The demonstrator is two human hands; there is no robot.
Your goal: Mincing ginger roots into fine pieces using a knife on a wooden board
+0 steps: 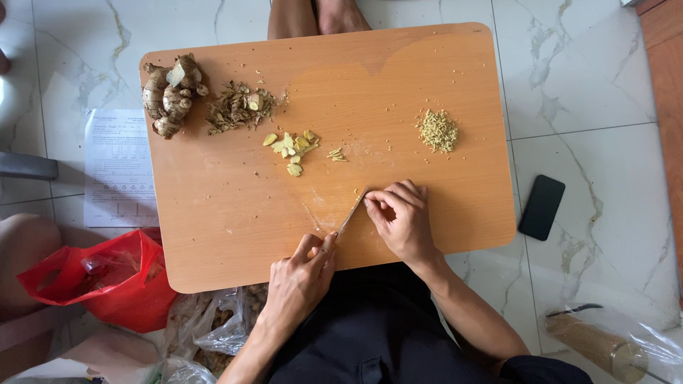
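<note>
Left hand (pixel 299 274), thin steel knife (pixel 351 212), smooth wooden board (pixel 228 220)

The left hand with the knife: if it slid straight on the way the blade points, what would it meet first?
The left hand aims the knife up and to the right. Its tip already sits at the right hand's fingertips, so it would likely meet them first, though height is hard to judge.

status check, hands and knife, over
Left hand grips knife. Right hand pinches at blade tip on wooden board. Ginger slices apart; nothing blocking.
</note>
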